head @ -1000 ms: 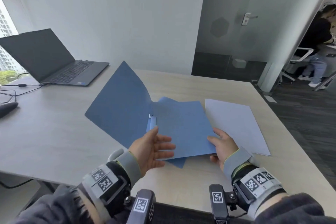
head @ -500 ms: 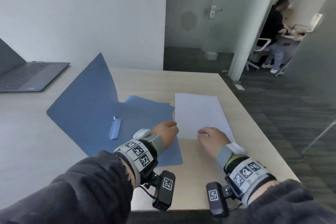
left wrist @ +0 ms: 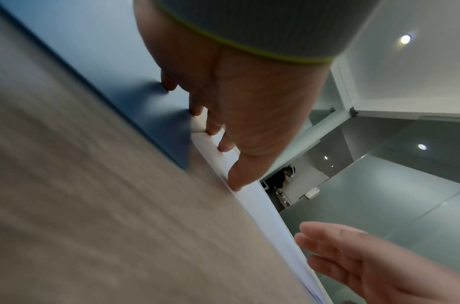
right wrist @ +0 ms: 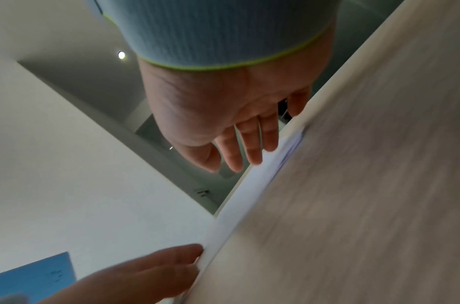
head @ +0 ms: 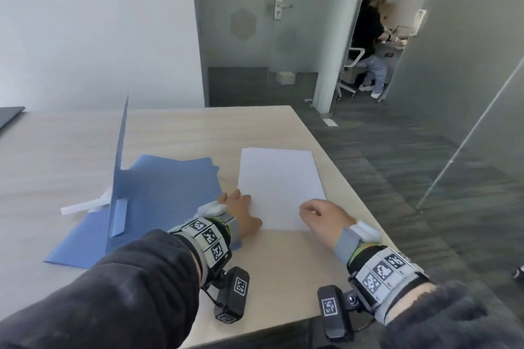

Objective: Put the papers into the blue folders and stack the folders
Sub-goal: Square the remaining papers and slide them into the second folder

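A stack of white papers lies flat on the table's right side. My left hand rests at its near left edge, fingertips touching the paper edge. Over the near right corner my right hand hovers with relaxed fingers, gripping nothing. To the left lies an open blue folder, its cover standing upright. More blue folder sheets lie beneath it. White paper pokes out on the left behind the cover.
The wooden table ends close to the right of the papers, with dark carpet beyond. A laptop corner shows at the far left. A person sits at a desk past the glass partition.
Both hands let go of the blue folder and moved right to the near edge of the white papers. The folder cover now stands upright. The view swung to the right.
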Demonstrator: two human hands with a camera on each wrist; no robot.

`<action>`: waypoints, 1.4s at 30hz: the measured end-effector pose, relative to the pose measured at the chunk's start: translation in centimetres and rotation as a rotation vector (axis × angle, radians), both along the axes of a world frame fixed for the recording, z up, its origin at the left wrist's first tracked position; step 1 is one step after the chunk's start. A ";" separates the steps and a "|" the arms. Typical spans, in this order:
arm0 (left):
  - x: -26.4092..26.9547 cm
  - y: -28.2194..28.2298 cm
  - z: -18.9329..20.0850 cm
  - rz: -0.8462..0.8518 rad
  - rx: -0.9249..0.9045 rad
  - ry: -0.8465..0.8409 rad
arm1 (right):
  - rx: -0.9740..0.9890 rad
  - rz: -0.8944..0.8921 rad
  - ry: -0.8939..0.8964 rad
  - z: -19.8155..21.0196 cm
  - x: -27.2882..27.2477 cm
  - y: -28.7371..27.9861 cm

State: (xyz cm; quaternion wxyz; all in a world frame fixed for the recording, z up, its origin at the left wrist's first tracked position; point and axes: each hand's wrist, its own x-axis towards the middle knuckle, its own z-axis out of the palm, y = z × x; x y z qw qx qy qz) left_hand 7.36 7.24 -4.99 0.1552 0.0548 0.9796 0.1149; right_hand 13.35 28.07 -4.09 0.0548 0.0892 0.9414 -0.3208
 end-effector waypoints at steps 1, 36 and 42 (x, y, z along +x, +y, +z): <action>0.2 0.8 -0.2 -0.024 0.001 0.021 | 0.017 -0.061 0.011 0.0 0.1 1.2; 2.5 2.1 7.1 0.346 1.098 -0.037 | -0.996 -0.254 0.427 2.3 2.4 6.1; 3.4 -1.2 7.1 0.335 1.180 0.001 | -1.020 -0.138 0.374 3.5 1.5 2.8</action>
